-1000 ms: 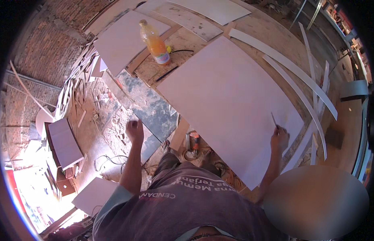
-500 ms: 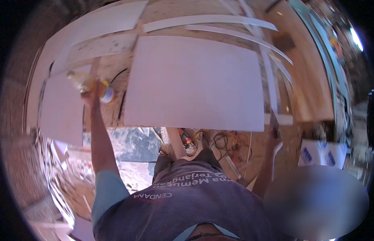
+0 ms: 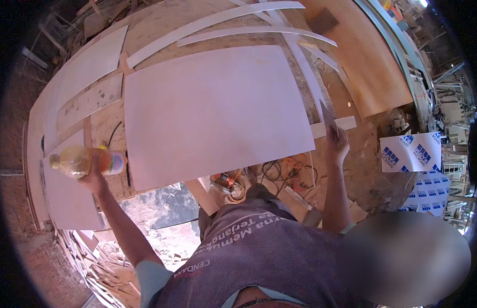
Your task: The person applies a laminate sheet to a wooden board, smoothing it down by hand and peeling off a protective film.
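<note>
My left hand (image 3: 93, 180) is wrapped round a clear plastic bottle (image 3: 75, 160) with yellowish-orange contents and a coloured label. The bottle lies over on its side above the left part of the table, its neck pointing left. My right hand (image 3: 337, 145) is closed round a thin, flat, pointed blade-like tool (image 3: 327, 115); its handle is hidden in my fingers. Between my hands lies a large white sheet (image 3: 218, 113), flat on the work table, and neither hand touches it.
Long white strips (image 3: 256, 35) lie beyond the sheet, with a brown board (image 3: 374, 61) at the far right. A smaller white panel (image 3: 69, 203) lies at the left. Below the table edge are an orange power tool (image 3: 225, 180) and coiled cables (image 3: 273, 170). Printed white sheets (image 3: 410, 153) stand at the right.
The whole view has turned and shifted. My left hand has come nearer with the bottle, which now lies more level. My right hand keeps the blade-like tool, a little farther up in the picture.
</note>
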`<state>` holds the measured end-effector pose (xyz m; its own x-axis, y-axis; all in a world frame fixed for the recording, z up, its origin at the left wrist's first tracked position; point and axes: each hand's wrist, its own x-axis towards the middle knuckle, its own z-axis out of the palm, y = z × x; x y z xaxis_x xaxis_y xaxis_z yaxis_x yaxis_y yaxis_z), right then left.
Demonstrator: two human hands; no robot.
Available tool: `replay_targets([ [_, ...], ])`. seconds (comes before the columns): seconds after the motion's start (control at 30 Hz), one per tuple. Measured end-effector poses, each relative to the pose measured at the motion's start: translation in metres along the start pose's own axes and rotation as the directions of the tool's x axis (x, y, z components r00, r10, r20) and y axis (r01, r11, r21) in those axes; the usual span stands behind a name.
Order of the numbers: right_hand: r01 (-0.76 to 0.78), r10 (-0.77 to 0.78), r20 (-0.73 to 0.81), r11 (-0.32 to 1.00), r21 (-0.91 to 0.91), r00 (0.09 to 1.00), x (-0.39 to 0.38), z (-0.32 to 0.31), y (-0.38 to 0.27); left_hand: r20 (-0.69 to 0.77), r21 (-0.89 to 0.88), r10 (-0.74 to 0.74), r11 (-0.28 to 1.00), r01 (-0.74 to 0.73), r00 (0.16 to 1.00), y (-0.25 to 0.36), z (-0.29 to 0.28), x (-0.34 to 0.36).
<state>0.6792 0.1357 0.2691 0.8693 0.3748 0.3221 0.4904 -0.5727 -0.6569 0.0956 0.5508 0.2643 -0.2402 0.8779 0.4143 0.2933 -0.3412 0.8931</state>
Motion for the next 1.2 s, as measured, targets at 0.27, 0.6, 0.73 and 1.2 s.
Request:
replay_targets([
  [0.27,0.252,-0.245,-0.063,0.950,0.184,0.968,0.125,0.027,0.023,0.562,0.005,-0.068,0.997,0.079,0.824,0.168,0.153,-0.042],
  [0.6,0.006,0.008,-0.042,0.953,0.304,0.999,0.146,-0.009,0.098,0.834,0.511,-0.195,0.626,-0.589,0.516,0.219,0.389,-0.070],
  [0.73,-0.114,0.139,-0.045,0.927,0.357,0.989,0.138,-0.021,0.123,0.844,0.535,-0.252,0.444,-0.718,0.473,0.228,0.444,-0.083],
  [1.2,-0.063,0.091,-0.115,0.973,0.223,0.989,0.134,-0.017,0.171,0.875,0.437,-0.290,0.128,-0.891,0.387,0.220,0.517,-0.092],
])
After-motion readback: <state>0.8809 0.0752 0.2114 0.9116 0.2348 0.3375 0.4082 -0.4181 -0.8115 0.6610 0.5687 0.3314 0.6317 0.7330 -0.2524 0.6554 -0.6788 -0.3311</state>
